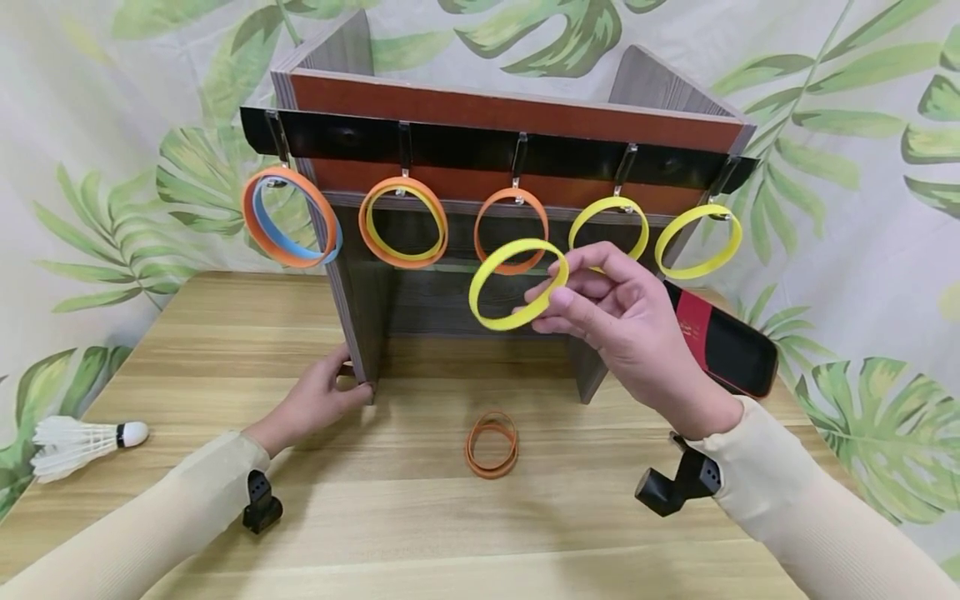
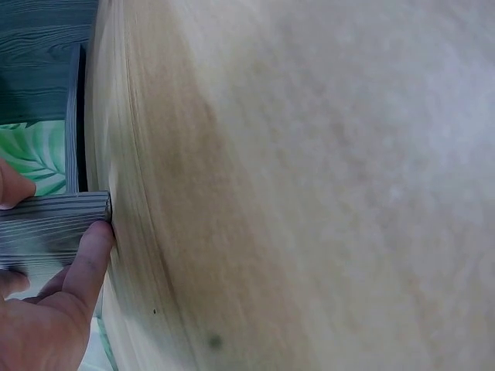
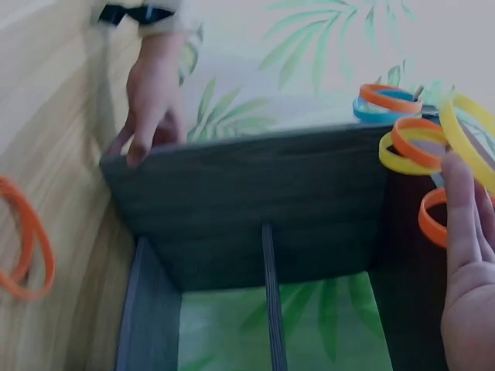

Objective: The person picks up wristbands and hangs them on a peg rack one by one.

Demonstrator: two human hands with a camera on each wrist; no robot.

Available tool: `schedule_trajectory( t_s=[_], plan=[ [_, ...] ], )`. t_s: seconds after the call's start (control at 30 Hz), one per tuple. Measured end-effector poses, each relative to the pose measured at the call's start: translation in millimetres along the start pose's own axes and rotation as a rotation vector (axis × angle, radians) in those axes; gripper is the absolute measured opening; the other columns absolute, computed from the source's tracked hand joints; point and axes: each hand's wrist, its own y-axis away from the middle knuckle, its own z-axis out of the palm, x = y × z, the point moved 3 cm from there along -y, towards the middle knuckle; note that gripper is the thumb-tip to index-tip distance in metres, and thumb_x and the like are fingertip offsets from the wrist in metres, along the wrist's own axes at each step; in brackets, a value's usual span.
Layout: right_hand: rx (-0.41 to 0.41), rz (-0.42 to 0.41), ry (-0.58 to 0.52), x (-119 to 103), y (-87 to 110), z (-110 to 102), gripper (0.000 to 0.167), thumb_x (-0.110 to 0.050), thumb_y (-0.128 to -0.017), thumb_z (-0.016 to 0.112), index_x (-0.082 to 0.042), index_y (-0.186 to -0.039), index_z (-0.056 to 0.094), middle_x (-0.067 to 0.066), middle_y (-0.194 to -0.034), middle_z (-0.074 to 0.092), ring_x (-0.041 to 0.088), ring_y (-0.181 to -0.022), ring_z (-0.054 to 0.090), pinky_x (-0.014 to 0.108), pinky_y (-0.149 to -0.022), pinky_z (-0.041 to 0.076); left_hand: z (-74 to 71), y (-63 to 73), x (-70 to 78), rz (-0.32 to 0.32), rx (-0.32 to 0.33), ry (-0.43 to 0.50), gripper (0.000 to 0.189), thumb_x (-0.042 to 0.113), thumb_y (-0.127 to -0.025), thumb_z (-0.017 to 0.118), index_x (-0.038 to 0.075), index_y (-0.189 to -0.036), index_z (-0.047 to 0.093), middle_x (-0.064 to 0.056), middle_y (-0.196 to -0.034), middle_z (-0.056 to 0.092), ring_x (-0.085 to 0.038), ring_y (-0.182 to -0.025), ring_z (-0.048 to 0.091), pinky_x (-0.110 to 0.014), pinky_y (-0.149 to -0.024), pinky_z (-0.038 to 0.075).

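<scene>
Head view: all five metal hooks (image 1: 406, 146) on the black strip (image 1: 337, 137) carry orange, yellow or blue flat rings (image 1: 408, 262); apparently left to hang: the bright yellow flat ring (image 1: 498, 322) pinched in the right hand (image 1: 626, 321), near the middle hook, and two thin orange rings (image 1: 491, 473) on the wood-grain table (image 1: 405, 525). Left hand (image 1: 322, 398) grips the grey wood-grain side panel (image 1: 362, 321). Gold marks (image 1: 688, 331) on the red-and-black case (image 1: 742, 357): illegible.

A feather shuttlecock (image 1: 78, 444) lies near the left edge of the wood-grain table (image 1: 390, 533), cork pointing right. A black-and-red case (image 1: 738, 354), partly hidden, sits at right. Leaf-print fabric (image 1: 97, 167) forms the backdrop.
</scene>
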Motion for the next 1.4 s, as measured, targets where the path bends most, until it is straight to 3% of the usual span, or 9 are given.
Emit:
schedule_trajectory(
  t_s=[0.17, 0.37, 0.77, 1.1, 1.4],
  plan=[
    [0.066, -0.017, -0.097, -1, -4.4, 5, 0.019, 0.004, -0.099, 0.065, -0.007, -0.114, 0.061, 0.005, -0.107, 0.079, 0.017, -0.096, 0.078, 0.035, -0.09, 0.063, 0.1, 0.1, -0.8, -0.002, 0.001, -0.003, 0.059, 0.004, -0.095, 0.068, -0.005, -0.15, 0.047, -0.031, -0.137, 0.064, -0.045, -0.118, 0.067, -0.05, -0.094, 0.054],
    [0.132, -0.02, -0.107, -1, -10.4, 11, 0.018, -0.001, -0.098, 0.068, -0.008, -0.113, 0.062, 0.004, -0.107, 0.078, 0.016, -0.102, 0.076, 0.034, -0.091, 0.062, 0.0, 0.1, -0.7, 0.004, -0.005, 0.014, 0.059, 0.003, -0.096, 0.068, -0.005, -0.15, 0.047, -0.03, -0.138, 0.063, -0.045, -0.119, 0.066, -0.051, -0.095, 0.054],
    [0.265, 0.02, -0.114, -2, -19.8, 21, 0.017, 0.005, -0.102, 0.057, -0.011, -0.108, 0.059, 0.0, -0.1, 0.078, 0.013, -0.096, 0.077, 0.033, -0.091, 0.062, -0.7, -0.4, -1.1, 0.023, 0.005, 0.006, 0.057, 0.003, -0.095, 0.069, -0.006, -0.148, 0.049, -0.03, -0.134, 0.065, -0.044, -0.117, 0.067, -0.049, -0.094, 0.054],
    [0.298, 0.098, -0.113, 3, -17.6, 23, 0.014, 0.001, -0.102, 0.06, -0.009, -0.111, 0.057, -0.002, -0.098, 0.078, 0.013, -0.092, 0.078, 0.034, -0.092, 0.061, 0.4, 0.6, -0.6, 0.024, 0.002, 0.013, 0.06, 0.002, -0.095, 0.068, -0.006, -0.15, 0.047, -0.031, -0.136, 0.064, -0.044, -0.116, 0.067, -0.049, -0.094, 0.055],
    [0.258, 0.126, -0.11, 8, -12.6, 22, 0.013, 0.002, -0.104, 0.056, -0.008, -0.112, 0.059, -0.002, -0.101, 0.078, 0.015, -0.094, 0.08, 0.033, -0.093, 0.061, 0.8, 0.4, -4.0, 0.01, 0.002, -0.008, 0.06, 0.002, -0.095, 0.067, -0.005, -0.151, 0.046, -0.03, -0.139, 0.063, -0.043, -0.118, 0.066, -0.043, -0.094, 0.055]
  ],
)
